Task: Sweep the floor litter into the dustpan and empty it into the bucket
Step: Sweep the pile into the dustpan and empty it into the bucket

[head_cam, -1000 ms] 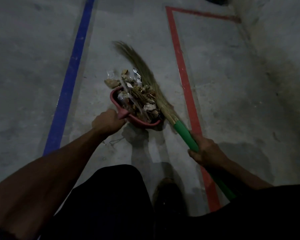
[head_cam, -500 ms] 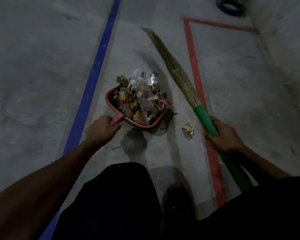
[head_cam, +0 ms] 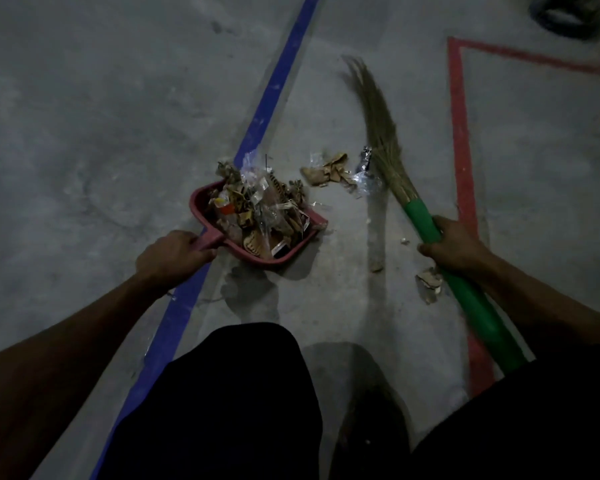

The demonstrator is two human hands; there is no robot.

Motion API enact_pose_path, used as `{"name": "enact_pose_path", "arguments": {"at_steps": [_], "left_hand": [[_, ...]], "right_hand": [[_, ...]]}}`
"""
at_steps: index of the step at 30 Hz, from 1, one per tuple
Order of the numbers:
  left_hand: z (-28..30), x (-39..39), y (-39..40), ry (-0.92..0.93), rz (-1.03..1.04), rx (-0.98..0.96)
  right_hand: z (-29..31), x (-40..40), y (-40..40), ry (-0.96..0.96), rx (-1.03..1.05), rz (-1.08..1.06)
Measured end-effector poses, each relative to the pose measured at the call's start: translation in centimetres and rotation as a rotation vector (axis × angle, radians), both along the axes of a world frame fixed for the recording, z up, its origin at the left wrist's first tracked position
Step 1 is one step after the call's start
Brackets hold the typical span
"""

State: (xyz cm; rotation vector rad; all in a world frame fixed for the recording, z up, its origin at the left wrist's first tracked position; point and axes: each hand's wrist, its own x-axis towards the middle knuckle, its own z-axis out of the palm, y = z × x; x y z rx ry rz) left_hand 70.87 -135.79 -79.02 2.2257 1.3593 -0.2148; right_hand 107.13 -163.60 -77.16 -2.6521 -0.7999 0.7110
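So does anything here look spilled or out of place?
Yes. The red dustpan is heaped full, yet scraps of litter lie loose on the floor just past its open edge, beside the broom bristles. Another scrap sits by the green broom handle, near the right hand.

No writing can be read anywhere here. The wrappers and packets heaped in the red dustpan point(head_cam: 201, 206) carry printed patches of orange, white and black, but the light is too dim and the print too small to make out a word, brand or number.
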Motion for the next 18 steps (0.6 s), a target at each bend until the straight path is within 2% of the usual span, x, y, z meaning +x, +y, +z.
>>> {"name": "enact_pose_path", "arguments": {"at_steps": [7, 14, 18], "left_hand": [[0.3, 3.2, 1.1, 0.025, -0.02, -0.028], [-0.3, 6.7, 1.9, 0.014, -0.076, -0.022], [-0.6, 7.3, 2.1, 0.074, -0.077, 0.032]], "right_hand": [[-0.5, -1.5, 0.6, -0.08, -0.035, 0.188], [0.2, -5.7, 1.0, 0.022, 0.011, 0.294], [0.3, -7.2, 0.5, -0.008, -0.018, 0.327]]}}
